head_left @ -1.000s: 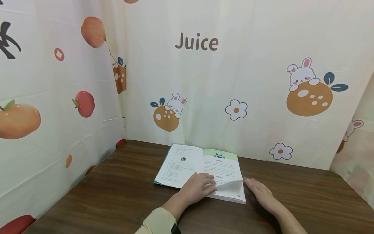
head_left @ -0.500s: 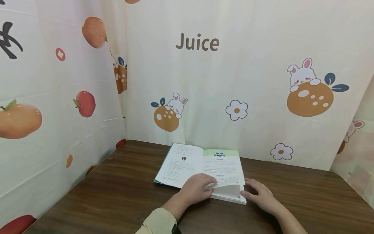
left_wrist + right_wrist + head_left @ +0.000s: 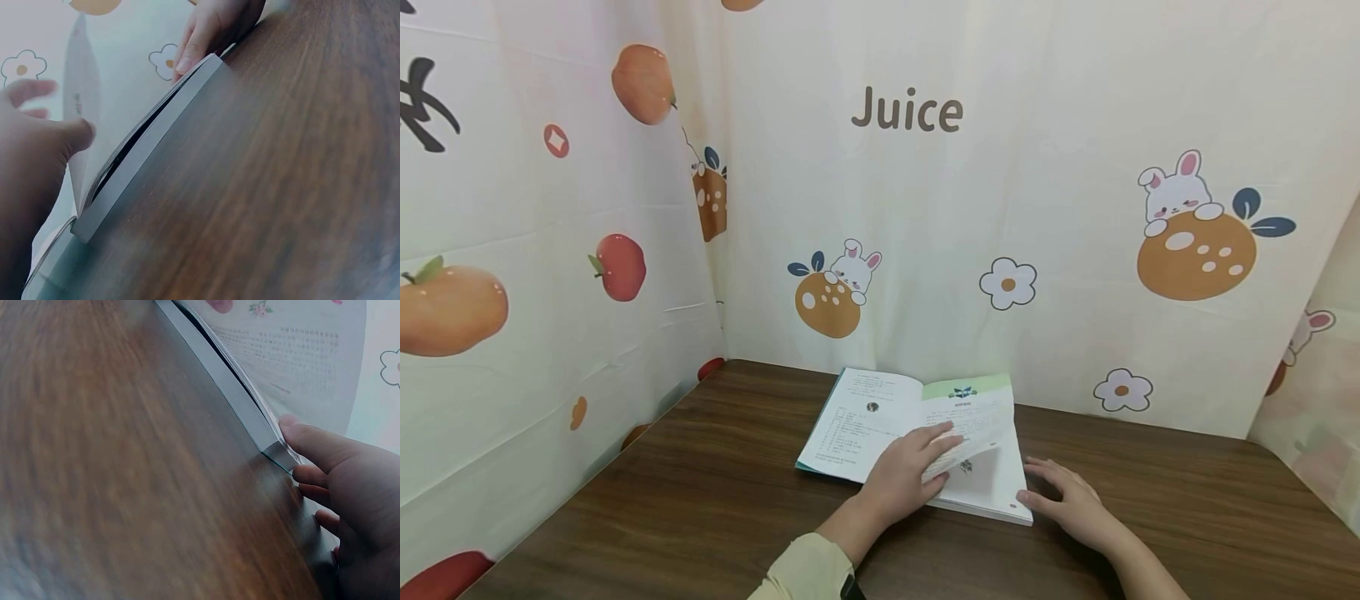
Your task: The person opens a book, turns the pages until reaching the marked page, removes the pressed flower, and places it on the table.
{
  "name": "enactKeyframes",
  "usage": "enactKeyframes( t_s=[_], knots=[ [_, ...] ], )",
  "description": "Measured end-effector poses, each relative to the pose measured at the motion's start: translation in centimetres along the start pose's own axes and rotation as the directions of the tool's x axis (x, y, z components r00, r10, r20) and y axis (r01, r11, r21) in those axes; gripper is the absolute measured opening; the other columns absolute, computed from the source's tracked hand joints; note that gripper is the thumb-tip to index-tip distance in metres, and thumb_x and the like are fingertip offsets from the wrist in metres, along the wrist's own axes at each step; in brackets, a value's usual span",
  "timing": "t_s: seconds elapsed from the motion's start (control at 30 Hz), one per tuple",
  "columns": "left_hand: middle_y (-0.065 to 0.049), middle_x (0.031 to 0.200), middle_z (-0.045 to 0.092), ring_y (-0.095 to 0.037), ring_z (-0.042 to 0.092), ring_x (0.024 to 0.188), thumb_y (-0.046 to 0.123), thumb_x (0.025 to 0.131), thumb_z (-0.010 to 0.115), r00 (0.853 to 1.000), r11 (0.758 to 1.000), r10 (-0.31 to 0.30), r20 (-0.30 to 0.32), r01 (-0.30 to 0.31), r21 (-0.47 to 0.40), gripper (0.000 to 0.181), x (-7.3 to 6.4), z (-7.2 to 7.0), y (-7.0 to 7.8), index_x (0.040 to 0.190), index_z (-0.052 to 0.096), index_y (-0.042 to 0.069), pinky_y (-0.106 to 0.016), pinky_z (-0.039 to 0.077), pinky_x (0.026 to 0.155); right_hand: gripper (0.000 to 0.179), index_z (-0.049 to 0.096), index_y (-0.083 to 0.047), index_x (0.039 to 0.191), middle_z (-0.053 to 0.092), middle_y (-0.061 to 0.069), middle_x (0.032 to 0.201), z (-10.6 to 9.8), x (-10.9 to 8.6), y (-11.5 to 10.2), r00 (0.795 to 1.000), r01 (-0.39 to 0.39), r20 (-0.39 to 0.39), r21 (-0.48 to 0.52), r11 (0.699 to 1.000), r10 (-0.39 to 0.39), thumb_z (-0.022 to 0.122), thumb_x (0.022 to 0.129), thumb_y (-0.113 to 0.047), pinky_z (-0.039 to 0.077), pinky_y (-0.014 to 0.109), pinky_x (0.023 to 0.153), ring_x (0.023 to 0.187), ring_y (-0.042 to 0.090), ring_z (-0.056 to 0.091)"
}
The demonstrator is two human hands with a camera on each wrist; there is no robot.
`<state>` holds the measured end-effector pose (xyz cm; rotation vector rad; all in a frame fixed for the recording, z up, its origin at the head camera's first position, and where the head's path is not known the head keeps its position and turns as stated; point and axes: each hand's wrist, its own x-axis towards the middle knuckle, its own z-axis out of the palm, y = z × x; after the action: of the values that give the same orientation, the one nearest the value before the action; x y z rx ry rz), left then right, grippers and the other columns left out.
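An open book [image 3: 871, 417] with printed pages lies on the table against the back curtain. One page [image 3: 973, 442] of its right half is lifted and curls over toward the left. My left hand [image 3: 901, 471] is over the lower middle of the book, its fingers on the lifted page and its thumb below. In the left wrist view the page [image 3: 84, 69] stands up beside that thumb, with a gap between thumb and fingers. At the near right corner, my right hand [image 3: 1067, 500] holds the book, thumb [image 3: 300, 432] on the pages and fingers bent at its edge.
The brown wooden table [image 3: 700, 500] extends around the book on the left, front and right. A pale curtain [image 3: 925, 208] printed with fruit, rabbits and flowers rises behind the table's back edge and along its left side.
The page has risen and swung up and leftward, baring more of the page beneath. My left fingers have spread and moved up slightly. My right thumb has come onto the book's corner.
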<state>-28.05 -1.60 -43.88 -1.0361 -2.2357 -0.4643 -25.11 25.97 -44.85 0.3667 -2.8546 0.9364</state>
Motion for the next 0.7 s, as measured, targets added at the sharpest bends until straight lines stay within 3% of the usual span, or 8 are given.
enactKeyframes(
  t_s=[0.27, 0.7],
  knots=[
    [-0.001, 0.151, 0.021, -0.017, 0.034, 0.13, 0.019, 0.078, 0.073, 0.996, 0.999, -0.041, -0.077, 0.041, 0.002, 0.076, 0.07, -0.31, 0.2, 0.142, 0.033, 0.022, -0.037, 0.041, 0.096, 0.054, 0.057, -0.004, 0.124, 0.046, 0.018, 0.136, -0.06, -0.04, -0.02, 1.0, 0.007, 0.0, -0.002, 1.0, -0.007, 0.062, 0.085, -0.041, 0.017, 0.07, 0.093, 0.129, 0.047, 0.027],
    [-0.005, 0.151, 0.015, -0.02, 0.025, 0.134, 0.007, 0.074, 0.07, 0.989, 0.998, -0.039, -0.145, 0.046, 0.043, 0.082, -0.02, -0.59, 0.28, 0.143, 0.027, 0.023, -0.038, 0.036, 0.098, 0.055, 0.057, -0.004, 0.124, 0.046, 0.02, 0.135, 0.02, 0.05, 0.13, 1.0, 0.004, -0.005, 0.006, 1.0, -0.004, 0.062, 0.084, -0.041, 0.017, 0.07, 0.092, 0.128, 0.048, 0.026]
  ],
)
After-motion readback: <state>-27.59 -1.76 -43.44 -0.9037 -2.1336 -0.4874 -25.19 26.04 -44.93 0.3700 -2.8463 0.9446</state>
